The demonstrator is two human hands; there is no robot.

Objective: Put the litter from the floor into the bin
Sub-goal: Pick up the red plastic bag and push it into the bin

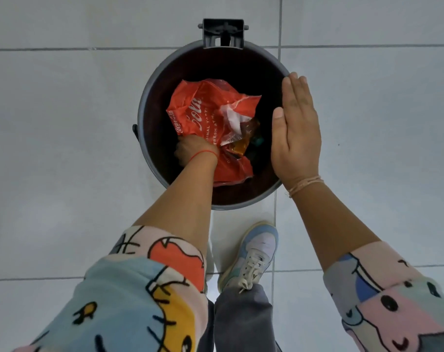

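Round grey bin (149, 102), open, upright on tiled floor; crumpled red wrapper (210, 110) lies inside, toward its nine o'clock side.

Left hand (194, 149) reaches down, fingers curled closed — right hand (295, 134) flat, fingers extended.

We are reaching our left hand (194, 149) down inside the round bin (149, 102), closing it on the crumpled red wrapper (205, 110) there. We are holding our right hand (295, 133) flat above the bin's right rim, fingers together.
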